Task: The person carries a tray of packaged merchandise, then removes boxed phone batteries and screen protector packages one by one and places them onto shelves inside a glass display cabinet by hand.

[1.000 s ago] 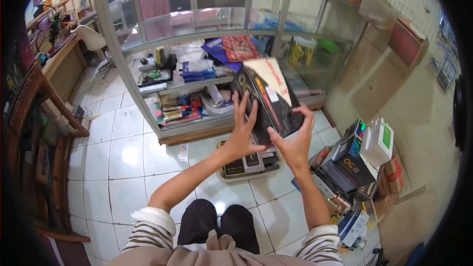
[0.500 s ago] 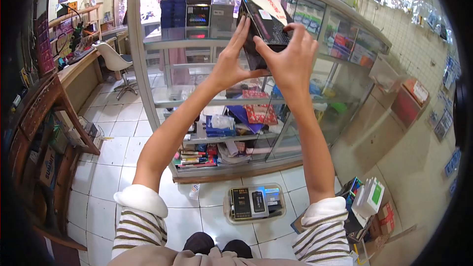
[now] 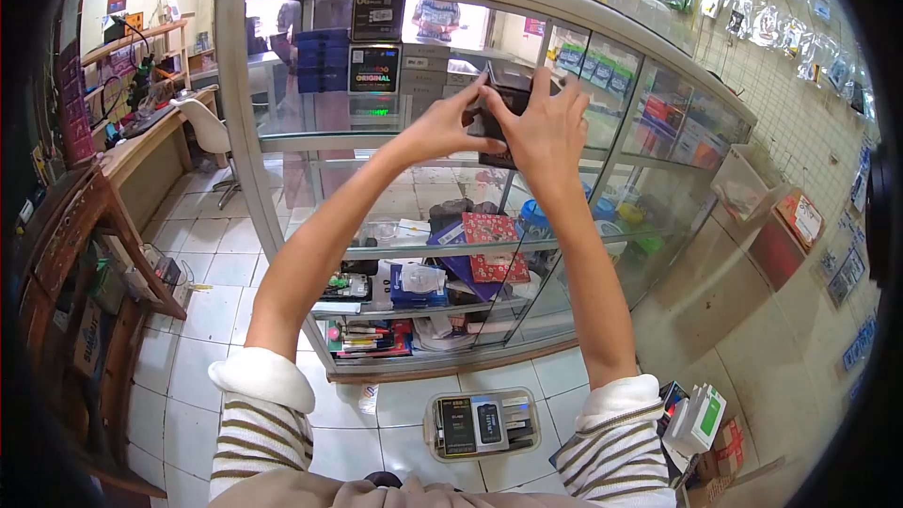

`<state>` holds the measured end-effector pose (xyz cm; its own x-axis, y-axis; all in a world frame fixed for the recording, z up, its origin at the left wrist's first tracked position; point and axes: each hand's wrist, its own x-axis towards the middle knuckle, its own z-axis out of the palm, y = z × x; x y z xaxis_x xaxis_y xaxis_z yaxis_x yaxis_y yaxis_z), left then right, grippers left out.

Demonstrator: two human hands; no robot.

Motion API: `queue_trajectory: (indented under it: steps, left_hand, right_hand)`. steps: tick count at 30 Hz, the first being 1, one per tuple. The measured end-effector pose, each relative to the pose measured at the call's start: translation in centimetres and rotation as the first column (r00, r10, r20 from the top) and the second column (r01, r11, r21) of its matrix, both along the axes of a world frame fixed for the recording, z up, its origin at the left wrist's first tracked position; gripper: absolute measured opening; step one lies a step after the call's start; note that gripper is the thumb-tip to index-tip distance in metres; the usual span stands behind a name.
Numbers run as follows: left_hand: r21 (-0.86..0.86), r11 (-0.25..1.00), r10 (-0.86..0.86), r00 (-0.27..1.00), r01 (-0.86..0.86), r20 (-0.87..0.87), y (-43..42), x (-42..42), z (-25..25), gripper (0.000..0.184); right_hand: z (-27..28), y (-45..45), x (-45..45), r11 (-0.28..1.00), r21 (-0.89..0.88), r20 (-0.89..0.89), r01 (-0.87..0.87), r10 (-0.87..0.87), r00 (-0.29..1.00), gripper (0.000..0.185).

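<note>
Between both hands is a black box [image 3: 509, 78], held up at the upper shelf of a glass display cabinet [image 3: 339, 143]. My left hand [image 3: 447, 128] grips its left side, with the thumb low near the bottom edge. My right hand [image 3: 548, 122] wraps over the front and right side, hiding much of the box. To the left on that shelf are stacked blue boxes [image 3: 321, 62], a black box with gold lettering [image 3: 378, 17], a box marked ORIGINAL [image 3: 373, 69] and grey boxes [image 3: 425, 64].
Lower shelves hold a red patterned packet [image 3: 495, 246] and assorted pens and packets. On the tiled floor near my feet stands a plastic tub [image 3: 433, 447] of boxes. Cartons [image 3: 698, 419] lie at the right by the wall. A white chair [image 3: 204, 125] and wooden shelving stand left.
Both hands have lowered the black box a little and turned it, so its printed top is now mostly out of sight. My view has shifted, showing more of the cabinet's top.
</note>
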<state>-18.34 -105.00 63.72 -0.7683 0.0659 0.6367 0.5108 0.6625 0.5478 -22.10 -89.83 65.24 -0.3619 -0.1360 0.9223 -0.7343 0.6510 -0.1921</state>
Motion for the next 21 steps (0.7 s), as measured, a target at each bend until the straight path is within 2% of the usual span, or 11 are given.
queue_trajectory:
  steps: [3,5,7,9,11,12,13,15,17,19,21]
  left_hand:
    - [0.139,0.971,-0.202,0.979,0.196,0.032,-1.7,-1.4,0.9,0.1]
    - [0.092,0.964,-0.255,0.965,0.249,0.055,-2.6,-2.4,1.4,0.089]
    - [0.021,0.978,-0.207,0.978,0.207,0.036,-3.0,-3.6,1.7,0.087]
    - [0.013,0.986,-0.165,0.985,0.164,0.052,-3.0,-4.8,2.0,0.086]
    - [-0.259,0.959,0.097,0.992,-0.115,-0.083,-2.7,-5.8,2.2,0.09]
    - [-0.184,0.979,0.08,0.996,-0.086,-0.041,-2.4,-6.0,2.2,0.093]
    - [-0.179,0.981,0.073,0.997,-0.077,-0.032,-2.7,-7.0,2.0,0.093]
    - [-0.328,0.923,0.128,0.965,-0.201,-0.231,-3.0,-8.4,2.3,0.095]
    - [-0.322,0.919,0.177,0.969,-0.226,-0.175,-2.7,-8.7,2.4,0.093]
    - [-0.411,0.859,0.27,0.953,-0.304,-0.14,-2.9,-9.6,2.9,0.09]
    - [-0.445,0.834,0.29,0.946,-0.325,-0.147,-3.5,-10.7,2.9,0.087]
  right_hand:
    - [-1.0,-0.7,-1.2,1.0,0.02,-0.108,-0.008,0.01,0.994,0.057]
    - [-1.8,-0.9,-2.0,0.998,0.055,-0.105,-0.032,0.037,0.994,0.055]
    - [-2.1,-1.1,-3.2,0.998,0.027,-0.239,-0.059,0.064,0.969,0.052]
    - [-2.2,-1.4,-4.3,0.996,0.013,-0.213,-0.086,0.087,0.973,0.048]
    - [-2.4,-1.6,-5.9,0.994,0.064,-0.226,-0.091,0.103,0.969,0.045]
    - [-2.1,-1.8,-6.7,0.998,0.059,-0.375,-0.01,0.032,0.926,0.041]
    - [-2.1,-2.0,-7.2,0.998,0.066,-0.367,-0.004,0.028,0.93,0.041]
    - [-1.9,-2.2,-7.8,0.981,0.152,-0.416,0.119,-0.046,0.908,0.038]
    - [-1.7,-2.7,-8.6,0.973,0.172,-0.404,0.155,-0.073,0.912,0.036]
    - [-1.7,-3.3,-9.1,0.969,0.198,-0.239,0.145,-0.096,0.966,0.036]
    - [-1.7,-4.0,-10.7,0.973,0.174,-0.307,0.152,-0.093,0.947,0.038]
